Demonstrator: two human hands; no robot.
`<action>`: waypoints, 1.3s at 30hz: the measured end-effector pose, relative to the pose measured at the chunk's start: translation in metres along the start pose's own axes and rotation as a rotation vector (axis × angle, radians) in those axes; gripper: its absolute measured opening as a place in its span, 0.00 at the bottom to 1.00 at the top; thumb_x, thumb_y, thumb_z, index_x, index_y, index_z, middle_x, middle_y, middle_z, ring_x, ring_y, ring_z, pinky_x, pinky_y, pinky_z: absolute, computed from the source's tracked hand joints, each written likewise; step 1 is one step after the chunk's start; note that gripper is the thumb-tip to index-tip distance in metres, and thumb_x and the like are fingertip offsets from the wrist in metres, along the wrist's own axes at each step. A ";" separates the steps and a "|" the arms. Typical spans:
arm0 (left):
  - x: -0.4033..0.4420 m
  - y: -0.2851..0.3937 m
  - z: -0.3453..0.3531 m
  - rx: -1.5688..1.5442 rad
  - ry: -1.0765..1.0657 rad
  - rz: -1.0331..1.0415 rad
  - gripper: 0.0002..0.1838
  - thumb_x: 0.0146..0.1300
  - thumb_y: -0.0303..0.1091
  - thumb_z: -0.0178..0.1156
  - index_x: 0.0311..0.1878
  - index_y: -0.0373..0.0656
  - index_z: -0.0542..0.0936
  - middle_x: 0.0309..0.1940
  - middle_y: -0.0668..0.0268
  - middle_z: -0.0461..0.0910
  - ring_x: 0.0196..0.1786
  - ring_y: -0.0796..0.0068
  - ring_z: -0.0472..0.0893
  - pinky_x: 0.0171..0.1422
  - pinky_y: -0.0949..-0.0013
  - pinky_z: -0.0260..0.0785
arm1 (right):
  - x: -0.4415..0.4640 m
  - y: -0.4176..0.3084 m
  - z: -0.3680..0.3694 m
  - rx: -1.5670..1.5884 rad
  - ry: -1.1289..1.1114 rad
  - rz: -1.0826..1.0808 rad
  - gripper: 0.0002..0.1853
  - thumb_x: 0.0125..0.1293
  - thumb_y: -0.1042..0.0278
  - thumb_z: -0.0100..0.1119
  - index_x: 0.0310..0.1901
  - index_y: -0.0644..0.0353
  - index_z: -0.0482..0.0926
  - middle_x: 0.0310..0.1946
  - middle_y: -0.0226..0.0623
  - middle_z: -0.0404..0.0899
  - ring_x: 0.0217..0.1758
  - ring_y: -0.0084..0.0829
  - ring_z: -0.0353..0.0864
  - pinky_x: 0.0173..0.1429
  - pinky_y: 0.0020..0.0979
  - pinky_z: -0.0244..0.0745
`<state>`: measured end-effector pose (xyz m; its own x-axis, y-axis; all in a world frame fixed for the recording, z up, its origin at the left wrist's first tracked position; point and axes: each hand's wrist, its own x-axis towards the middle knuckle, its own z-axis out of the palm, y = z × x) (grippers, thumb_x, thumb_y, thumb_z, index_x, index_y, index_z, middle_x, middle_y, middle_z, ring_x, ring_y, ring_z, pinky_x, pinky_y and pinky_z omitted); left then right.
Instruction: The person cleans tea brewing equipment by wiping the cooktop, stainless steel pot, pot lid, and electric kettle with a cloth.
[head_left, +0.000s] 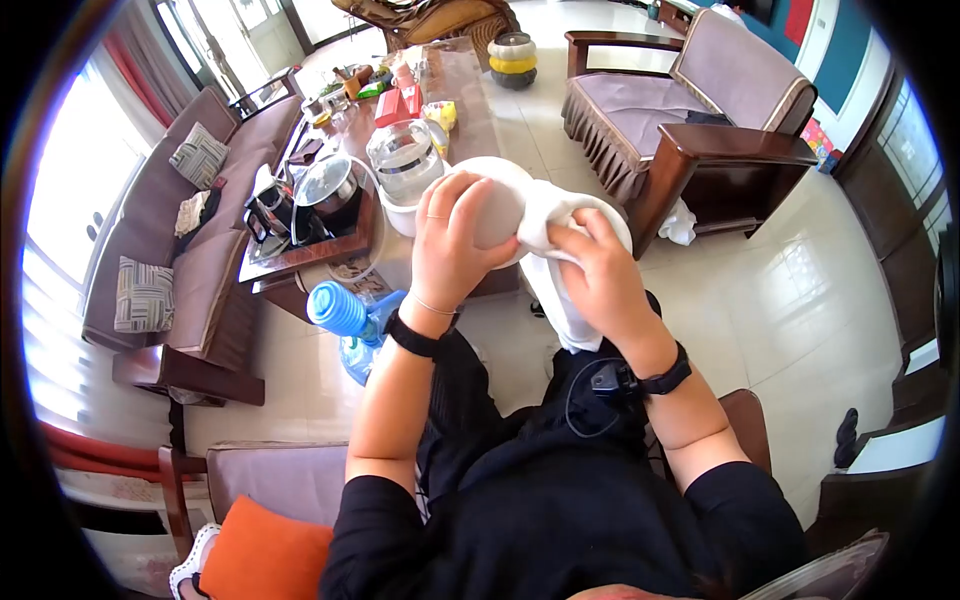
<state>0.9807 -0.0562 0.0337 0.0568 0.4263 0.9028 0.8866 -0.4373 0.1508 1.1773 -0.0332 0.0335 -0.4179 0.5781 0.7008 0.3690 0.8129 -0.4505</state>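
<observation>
My left hand [447, 245] grips a smooth, white, round lid-like piece [502, 208] by its left side, fingers over the top and thumb along the lower edge. My right hand [608, 280] has its fingers closed on a white cloth [556, 305], bunched against the right side of the round piece and hanging down over my lap. A white curved rim shows beyond my right fingers; whether it is cloth or a hard part I cannot tell. Just left of the held piece, a clear glass pot [405, 165] stands in a white base on the table's near end.
The long coffee table [468, 85] carries a glass-lidded pot [328, 185], a red box [398, 106] and several small items. A blue water jug [345, 315] stands by my left forearm. A sofa [205, 290] lies left, an armchair [650, 110] right.
</observation>
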 end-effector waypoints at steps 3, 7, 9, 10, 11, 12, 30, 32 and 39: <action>-0.012 -0.002 -0.002 -0.199 -0.061 -0.121 0.35 0.37 0.36 0.76 0.52 0.41 0.73 0.51 0.56 0.73 0.53 0.52 0.73 0.61 0.56 0.65 | -0.005 0.033 -0.015 0.206 0.108 0.086 0.15 0.56 0.72 0.55 0.45 0.66 0.78 0.43 0.45 0.76 0.44 0.41 0.78 0.50 0.34 0.72; -0.027 -0.008 0.002 -0.452 -0.077 -0.158 0.36 0.36 0.38 0.78 0.50 0.42 0.70 0.53 0.57 0.74 0.54 0.56 0.75 0.59 0.60 0.69 | -0.010 0.057 -0.028 0.730 0.255 0.511 0.21 0.71 0.57 0.43 0.49 0.68 0.76 0.40 0.35 0.80 0.46 0.25 0.77 0.53 0.27 0.71; -0.032 -0.008 -0.001 -0.476 -0.140 -0.171 0.36 0.37 0.36 0.78 0.51 0.42 0.69 0.53 0.55 0.74 0.56 0.56 0.75 0.61 0.59 0.68 | -0.005 0.042 -0.028 0.845 0.211 0.497 0.22 0.72 0.55 0.43 0.49 0.68 0.76 0.40 0.35 0.80 0.47 0.24 0.77 0.52 0.27 0.72; -0.032 -0.007 -0.004 -0.493 -0.206 -0.165 0.36 0.39 0.35 0.78 0.51 0.42 0.68 0.54 0.52 0.74 0.58 0.57 0.74 0.63 0.58 0.67 | -0.003 0.036 -0.027 0.971 0.181 0.472 0.23 0.73 0.53 0.43 0.49 0.68 0.76 0.40 0.34 0.79 0.47 0.24 0.77 0.51 0.26 0.72; -0.030 -0.006 -0.005 -0.490 -0.220 -0.134 0.34 0.38 0.35 0.78 0.47 0.42 0.68 0.54 0.52 0.74 0.58 0.55 0.74 0.62 0.58 0.67 | -0.004 0.035 -0.025 0.794 0.074 0.362 0.22 0.73 0.53 0.44 0.49 0.67 0.76 0.45 0.38 0.78 0.49 0.26 0.77 0.54 0.28 0.70; -0.028 -0.005 -0.007 -0.488 -0.219 -0.141 0.34 0.38 0.35 0.78 0.47 0.42 0.68 0.54 0.52 0.74 0.58 0.55 0.74 0.62 0.58 0.67 | -0.005 0.034 -0.011 0.716 0.146 0.181 0.13 0.67 0.64 0.57 0.45 0.65 0.77 0.48 0.36 0.76 0.45 0.24 0.76 0.50 0.22 0.68; 0.026 0.000 -0.028 0.271 -0.258 0.229 0.38 0.36 0.51 0.73 0.54 0.49 0.74 0.60 0.56 0.66 0.63 0.55 0.66 0.66 0.55 0.61 | -0.003 0.046 0.035 1.297 -0.164 0.728 0.20 0.54 0.74 0.56 0.50 0.66 0.74 0.44 0.35 0.78 0.43 0.26 0.79 0.46 0.28 0.76; 0.018 -0.004 -0.021 0.032 -0.039 -0.181 0.49 0.40 0.47 0.77 0.66 0.42 0.65 0.67 0.54 0.57 0.67 0.55 0.63 0.67 0.53 0.60 | -0.006 0.036 0.038 1.443 0.080 0.762 0.19 0.53 0.74 0.56 0.50 0.67 0.74 0.42 0.36 0.78 0.41 0.27 0.80 0.43 0.27 0.76; -0.057 0.027 0.027 -0.901 0.379 -0.970 0.23 0.71 0.45 0.52 0.58 0.36 0.69 0.51 0.62 0.76 0.51 0.74 0.76 0.57 0.70 0.68 | -0.027 0.007 0.053 1.199 0.052 0.642 0.19 0.62 0.70 0.59 0.53 0.65 0.71 0.45 0.33 0.76 0.46 0.23 0.76 0.50 0.26 0.73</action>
<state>1.0140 -0.0717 -0.0246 -0.6646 0.6759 0.3187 -0.1103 -0.5106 0.8527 1.1475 -0.0395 -0.0176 -0.4057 0.8930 0.1950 -0.4680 -0.0197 -0.8835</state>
